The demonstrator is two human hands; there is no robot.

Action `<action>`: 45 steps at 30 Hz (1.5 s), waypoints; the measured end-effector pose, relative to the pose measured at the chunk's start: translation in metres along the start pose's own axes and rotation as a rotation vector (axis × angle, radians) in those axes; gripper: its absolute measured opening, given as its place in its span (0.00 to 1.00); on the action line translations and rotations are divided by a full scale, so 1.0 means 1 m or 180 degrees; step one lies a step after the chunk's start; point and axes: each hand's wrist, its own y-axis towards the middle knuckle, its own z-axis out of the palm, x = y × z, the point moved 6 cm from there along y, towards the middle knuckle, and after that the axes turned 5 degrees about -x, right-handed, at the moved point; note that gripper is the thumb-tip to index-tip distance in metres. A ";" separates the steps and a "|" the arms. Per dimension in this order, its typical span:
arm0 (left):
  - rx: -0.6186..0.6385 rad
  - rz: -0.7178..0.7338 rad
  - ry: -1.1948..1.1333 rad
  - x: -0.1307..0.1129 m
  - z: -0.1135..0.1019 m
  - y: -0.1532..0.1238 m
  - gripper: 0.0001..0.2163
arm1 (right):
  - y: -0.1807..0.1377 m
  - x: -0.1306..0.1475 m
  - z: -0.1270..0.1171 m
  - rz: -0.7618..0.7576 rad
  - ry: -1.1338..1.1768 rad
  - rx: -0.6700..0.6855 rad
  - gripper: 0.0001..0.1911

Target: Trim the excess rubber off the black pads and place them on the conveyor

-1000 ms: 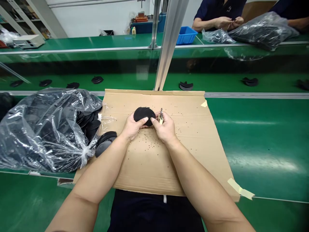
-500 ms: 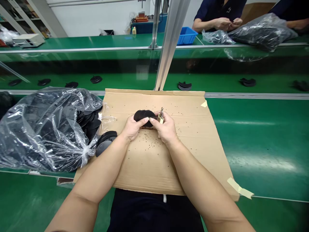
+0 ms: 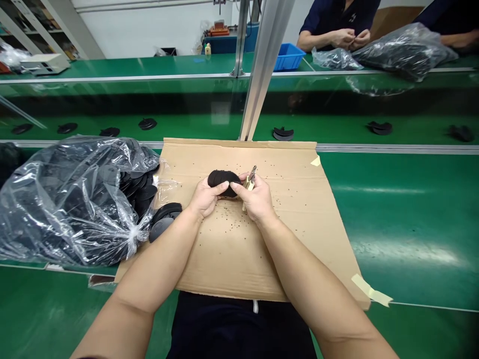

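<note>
Over the middle of a cardboard sheet (image 3: 232, 249), both my hands pinch a round black disc part (image 3: 222, 178). My left hand (image 3: 205, 195) grips its left edge, thumb on top. My right hand (image 3: 255, 198) has thumb and finger on the disc's right edge and also holds a small metal tool (image 3: 250, 178) with a yellowish handle that sticks up from its fingers. Small dark crumbs lie scattered on the cardboard around the hands.
A clear plastic bag (image 3: 71, 199) full of black discs lies at the left, with loose discs (image 3: 162, 219) spilling beside it. Black parts (image 3: 283, 133) sit on the green conveyor belt behind. A slanted metal post (image 3: 262, 70) rises at centre. Another person's hands (image 3: 350, 37) work at the far bench beside a blue bin (image 3: 288, 54).
The disc has tilted flatter between my hands and sits slightly lower. The metal tool has leaned a little to the right. My arms have barely moved.
</note>
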 end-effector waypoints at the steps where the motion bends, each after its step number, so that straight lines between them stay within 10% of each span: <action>1: -0.0040 -0.0091 -0.0065 0.001 -0.002 0.001 0.17 | -0.002 0.001 0.002 -0.0096 -0.0052 0.0088 0.19; 12: -0.0158 -0.1226 -0.0505 0.009 -0.007 -0.001 0.07 | -0.017 0.018 0.009 -0.1346 -0.1024 0.0461 0.10; 26: 0.0015 -0.1101 -0.0257 0.009 -0.008 -0.002 0.04 | -0.021 0.028 0.012 -0.1786 -0.1532 0.0360 0.05; 35: -0.1447 0.0290 0.0416 -0.029 -0.026 0.021 0.21 | 0.000 0.002 -0.010 -0.1189 -0.0831 -0.0460 0.10; 41: -0.2053 0.1886 0.2893 -0.126 -0.020 0.098 0.21 | -0.001 0.002 -0.008 -0.1170 -0.0723 -0.0420 0.09; 45: -0.1951 0.2099 0.4107 -0.145 0.010 0.141 0.25 | -0.001 0.001 -0.012 -0.1030 -0.0530 -0.0617 0.09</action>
